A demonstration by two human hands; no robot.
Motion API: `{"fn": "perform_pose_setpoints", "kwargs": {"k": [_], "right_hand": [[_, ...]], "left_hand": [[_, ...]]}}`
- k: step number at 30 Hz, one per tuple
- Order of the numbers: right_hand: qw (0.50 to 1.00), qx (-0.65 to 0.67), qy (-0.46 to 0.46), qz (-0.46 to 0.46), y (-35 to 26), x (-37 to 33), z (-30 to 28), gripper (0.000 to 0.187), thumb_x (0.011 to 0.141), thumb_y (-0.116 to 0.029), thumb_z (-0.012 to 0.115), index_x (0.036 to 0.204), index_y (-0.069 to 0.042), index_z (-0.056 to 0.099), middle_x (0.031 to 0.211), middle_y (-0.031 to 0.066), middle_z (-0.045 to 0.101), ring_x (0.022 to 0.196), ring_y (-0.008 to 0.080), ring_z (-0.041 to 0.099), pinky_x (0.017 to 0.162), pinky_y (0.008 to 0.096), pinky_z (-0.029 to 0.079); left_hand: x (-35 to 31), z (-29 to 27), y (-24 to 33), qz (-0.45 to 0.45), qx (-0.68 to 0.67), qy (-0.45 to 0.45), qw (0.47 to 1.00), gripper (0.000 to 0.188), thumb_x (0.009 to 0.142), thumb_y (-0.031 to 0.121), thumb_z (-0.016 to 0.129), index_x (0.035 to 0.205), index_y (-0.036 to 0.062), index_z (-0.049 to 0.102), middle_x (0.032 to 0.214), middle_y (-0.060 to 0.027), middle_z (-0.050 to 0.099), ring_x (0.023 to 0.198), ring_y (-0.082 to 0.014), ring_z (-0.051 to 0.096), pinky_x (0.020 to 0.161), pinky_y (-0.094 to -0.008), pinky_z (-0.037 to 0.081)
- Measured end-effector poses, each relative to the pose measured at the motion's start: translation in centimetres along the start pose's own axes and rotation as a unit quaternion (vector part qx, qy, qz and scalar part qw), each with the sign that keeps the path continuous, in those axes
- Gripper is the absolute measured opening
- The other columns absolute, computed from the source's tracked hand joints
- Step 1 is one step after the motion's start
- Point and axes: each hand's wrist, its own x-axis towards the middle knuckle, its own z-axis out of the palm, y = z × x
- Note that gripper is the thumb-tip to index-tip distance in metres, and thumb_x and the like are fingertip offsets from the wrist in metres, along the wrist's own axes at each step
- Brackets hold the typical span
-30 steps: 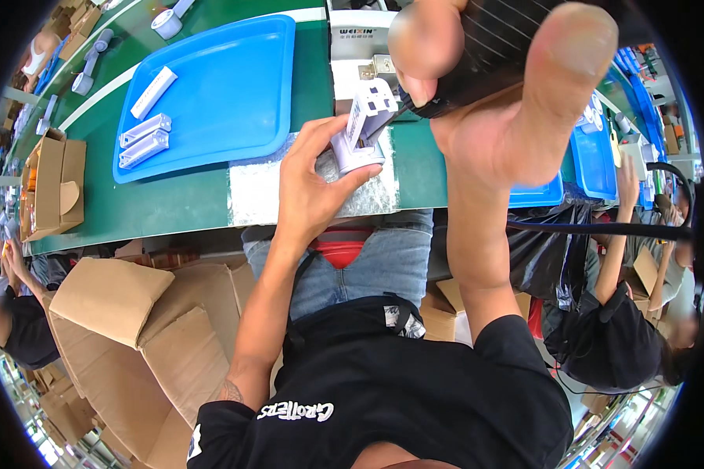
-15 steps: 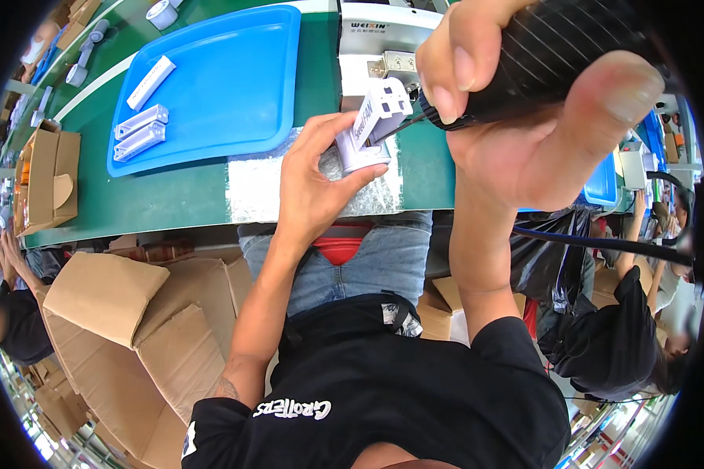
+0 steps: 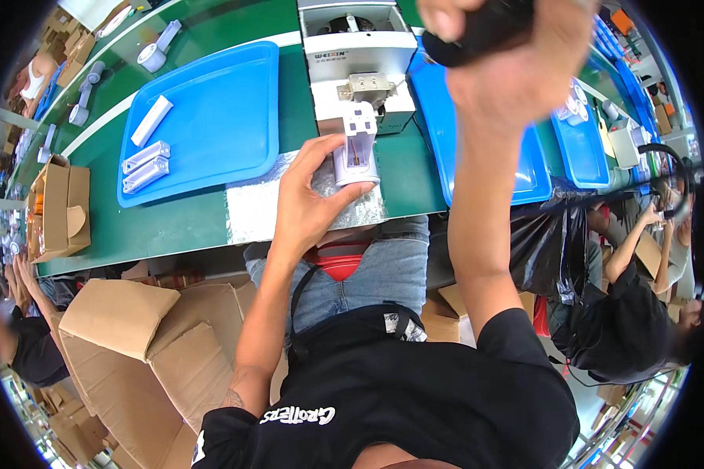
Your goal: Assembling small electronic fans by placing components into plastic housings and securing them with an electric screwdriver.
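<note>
My left hand point(image 3: 309, 195) is closed round the lower part of a white plastic fan housing point(image 3: 358, 173). The housing stands upright on its round base, with a tall open stem that has square holes in its top. The base rests on a clear plastic-covered patch point(image 3: 250, 211) of the bench. High at the upper right, my right hand point(image 3: 508, 90) grips a black electric screwdriver point(image 3: 481, 31), blurred by motion and apart from the housing. Directly behind the housing sits a white screw feeder point(image 3: 360, 59) with a metal block on its front.
On the left, a blue tray point(image 3: 219, 117) holds several white stem pieces point(image 3: 147, 173). More blue trays point(image 3: 532, 176) lie to the right, partly behind my forearm. An orange-filled carton point(image 3: 62, 207) stands at the left edge. Below the green bench is a large open carton point(image 3: 125, 320). Other people work on both sides.
My right hand has lifted the screwdriver up and away from the housing, its bit no longer at the stem. The left hand still holds the housing, now turned with its open side toward me.
</note>
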Motion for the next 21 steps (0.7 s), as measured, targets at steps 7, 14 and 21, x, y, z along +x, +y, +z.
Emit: {"fn": "perform_pose_setpoints", "kwargs": {"k": [7,14,21], "right_hand": [[0.995,-0.097,-0.004,0.027,2.3,0.8,-1.5,0.034,0.110,-0.024,0.062,0.131,0.000,0.052,0.075,0.0088,0.061,0.053,0.0120,0.057,0.047,0.0232,0.045],[0.991,-0.125,0.005,0.050,1.7,-0.2,-1.1,0.037,0.110,-0.027,0.062,0.131,0.002,0.053,0.074,0.0100,0.061,0.052,0.0132,0.057,0.048,0.0237,0.045],[0.970,0.224,0.077,0.060,-1.3,-1.0,3.5,0.081,0.112,-0.057,0.043,0.161,0.004,0.021,0.071,0.0118,0.060,0.050,0.0164,0.056,0.049,0.0286,0.050]], "left_hand": [[0.2,0.2,-1.3,0.025,-0.027,0.042,0.998,0.064,0.075,0.007,0.093,0.133,-0.0015,0.066,0.131,-0.0140,0.066,0.120,-0.0253,0.067,0.105,-0.0393,0.054],[-0.1,0.2,-1.4,0.013,-0.019,0.079,0.997,0.066,0.075,0.007,0.094,0.135,0.0009,0.068,0.133,-0.0139,0.066,0.121,-0.0257,0.066,0.104,-0.0399,0.055],[0.2,0.4,-0.5,0.018,0.000,0.085,0.996,0.065,0.074,0.008,0.095,0.133,0.0013,0.071,0.128,-0.0135,0.068,0.117,-0.0241,0.068,0.102,-0.0364,0.055]]}}
